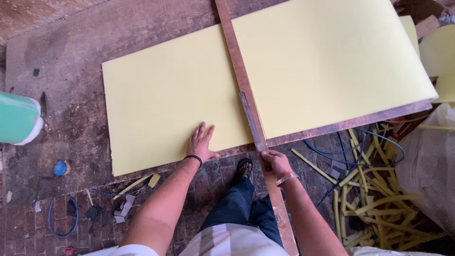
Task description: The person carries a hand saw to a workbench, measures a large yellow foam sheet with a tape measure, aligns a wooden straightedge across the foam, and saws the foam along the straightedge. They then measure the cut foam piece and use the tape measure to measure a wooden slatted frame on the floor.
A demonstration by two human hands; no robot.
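Note:
A large pale yellow foam sheet (175, 99) lies flat on the ground. My left hand (202, 143) presses flat on its near edge, fingers spread. A long rusty metal straightedge (237, 61) runs across the sheet from the far side towards me. My right hand (275, 161) grips the handle of a long flat blade (251, 121) that lies along the straightedge on the sheet. A second part of the yellow sheet (332, 61) lies right of the straightedge.
My sandalled foot (244, 167) stands at the sheet's near edge. Yellow foam strips (369, 199) and blue cords (360, 142) are piled at the right. A green and white roll (19, 118) lies at the left. A blue wire loop (61, 218) and scraps lie near left.

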